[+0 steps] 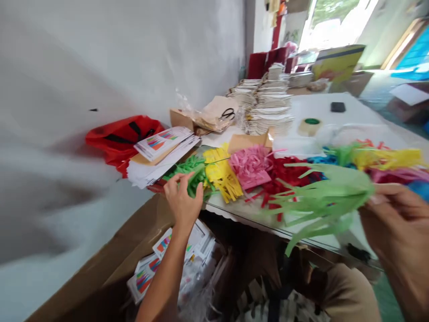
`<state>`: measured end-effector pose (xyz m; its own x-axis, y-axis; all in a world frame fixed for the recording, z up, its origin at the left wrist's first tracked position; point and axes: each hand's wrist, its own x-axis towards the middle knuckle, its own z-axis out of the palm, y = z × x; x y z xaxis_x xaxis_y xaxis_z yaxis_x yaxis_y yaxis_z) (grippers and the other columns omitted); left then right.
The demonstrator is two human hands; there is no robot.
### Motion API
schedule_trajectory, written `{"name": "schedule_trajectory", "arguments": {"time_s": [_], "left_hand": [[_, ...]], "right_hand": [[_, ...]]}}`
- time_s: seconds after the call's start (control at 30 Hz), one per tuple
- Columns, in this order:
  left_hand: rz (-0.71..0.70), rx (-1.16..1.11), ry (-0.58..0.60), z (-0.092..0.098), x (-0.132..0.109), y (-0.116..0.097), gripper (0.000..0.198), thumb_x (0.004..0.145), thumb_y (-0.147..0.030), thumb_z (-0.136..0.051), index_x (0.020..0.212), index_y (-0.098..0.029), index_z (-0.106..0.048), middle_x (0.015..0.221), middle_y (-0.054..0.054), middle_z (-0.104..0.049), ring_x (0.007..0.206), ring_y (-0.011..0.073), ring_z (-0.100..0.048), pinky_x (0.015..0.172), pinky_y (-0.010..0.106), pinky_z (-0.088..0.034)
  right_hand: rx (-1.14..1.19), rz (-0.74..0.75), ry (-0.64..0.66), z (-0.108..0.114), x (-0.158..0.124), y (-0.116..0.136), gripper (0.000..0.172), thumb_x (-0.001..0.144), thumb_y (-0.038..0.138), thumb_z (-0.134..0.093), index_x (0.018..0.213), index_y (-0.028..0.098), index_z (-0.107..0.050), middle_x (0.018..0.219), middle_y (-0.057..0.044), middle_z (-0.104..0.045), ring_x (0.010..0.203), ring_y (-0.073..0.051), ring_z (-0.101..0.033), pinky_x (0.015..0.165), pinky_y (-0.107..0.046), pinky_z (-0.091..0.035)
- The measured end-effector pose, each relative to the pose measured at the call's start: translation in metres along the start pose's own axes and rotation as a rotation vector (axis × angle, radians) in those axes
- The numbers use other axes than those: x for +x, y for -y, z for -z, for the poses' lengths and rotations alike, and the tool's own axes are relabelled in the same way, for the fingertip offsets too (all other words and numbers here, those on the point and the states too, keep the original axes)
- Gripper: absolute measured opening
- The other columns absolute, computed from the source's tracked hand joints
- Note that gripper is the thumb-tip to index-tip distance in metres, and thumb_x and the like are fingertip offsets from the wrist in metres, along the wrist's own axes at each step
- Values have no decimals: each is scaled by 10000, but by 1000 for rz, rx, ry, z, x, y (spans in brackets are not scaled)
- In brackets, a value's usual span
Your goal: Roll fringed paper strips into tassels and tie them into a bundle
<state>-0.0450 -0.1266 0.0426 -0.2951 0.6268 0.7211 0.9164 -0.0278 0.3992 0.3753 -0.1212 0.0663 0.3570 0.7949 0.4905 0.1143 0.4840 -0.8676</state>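
Observation:
My right hand [398,214] is closed on a light green fringed tissue paper [335,197], pinched at its uncut end. The cut strips hang to the left, over the table's front edge. At the left, my left hand [184,197] reaches over a pile of darker green fringed paper [192,167]. Its thumb and fingers are apart, with green strips around them; some fingertips are hidden. To the right of that pile lie yellow fringed paper [223,174], pink fringed paper [251,165] and red fringed paper [291,172], in a row along the table edge.
Printed cards [164,145] are stacked beside a red bag [124,134] by the wall. Behind stand paper stacks [270,103], scissors [228,114] and a tape roll [310,126]. More yellow fringe [389,158] lies right. Below left, a cardboard box [134,232] holds packed cards.

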Motion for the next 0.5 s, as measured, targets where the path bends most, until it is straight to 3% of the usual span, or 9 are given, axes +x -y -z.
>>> {"name": "schedule_trajectory", "arguments": {"time_s": [0.03, 0.1, 0.2, 0.3, 0.4, 0.43, 0.5], "left_hand": [[-59, -135, 38, 6, -6, -22, 208, 952, -335, -694, 1130, -255, -768, 1166, 106, -673, 1173, 304, -611, 1100, 483, -429], [-140, -423, 213, 15, -20, -71, 176, 1009, -363, -636, 1038, -278, -787, 1065, 67, -710, 1075, 260, -651, 1001, 421, -485], [-212, -773, 540, 18, -40, -147, 297, 1029, -498, -601, 1180, -311, -776, 1160, 74, -718, 1113, 255, -662, 987, 409, -512], [-285, -878, 625, 14, -51, -206, 464, 883, -561, -788, 1268, -307, -736, 1220, 100, -717, 1148, 294, -652, 1006, 450, -523], [-350, -890, 618, 11, -53, -238, 172, 902, -365, -812, 1051, -293, -766, 1074, 70, -748, 1020, 251, -673, 920, 419, -543], [-363, -913, 662, 12, -52, -242, 57, 934, -304, -774, 987, -286, -765, 1031, 58, -753, 977, 230, -680, 889, 398, -546], [-404, -968, 841, 14, -50, -246, 65, 970, -245, -720, 940, -281, -765, 1006, 48, -762, 934, 204, -695, 860, 370, -549]], "right_hand": [[27, -40, 16, 3, -8, 2, 207, 745, 516, -922, 871, 380, -830, 746, -112, -715, 642, -286, -706, 589, -503, -510], [24, -70, 73, 7, -21, 5, 134, 811, 448, -884, 889, 356, -826, 787, -98, -735, 633, -266, -706, 593, -471, -537], [-119, 24, 157, 12, -37, 15, 33, 918, 351, -787, 944, 343, -807, 896, -53, -777, 675, -226, -725, 628, -401, -582], [-254, 150, 215, 21, -53, 30, 77, 947, 266, -752, 968, 333, -782, 937, -16, -797, 754, -211, -754, 668, -354, -598], [-328, 258, 291, 42, -68, 43, 169, 943, 190, -743, 1027, 335, -765, 957, -6, -806, 790, -204, -762, 677, -326, -598], [-350, 271, 293, 52, -71, 46, 202, 941, 180, -740, 1065, 338, -761, 973, -9, -804, 793, -202, -758, 673, -322, -593], [-395, 264, 255, 72, -75, 53, 293, 939, 186, -731, 1184, 345, -739, 1057, -34, -789, 872, -217, -751, 729, -337, -598]]}}
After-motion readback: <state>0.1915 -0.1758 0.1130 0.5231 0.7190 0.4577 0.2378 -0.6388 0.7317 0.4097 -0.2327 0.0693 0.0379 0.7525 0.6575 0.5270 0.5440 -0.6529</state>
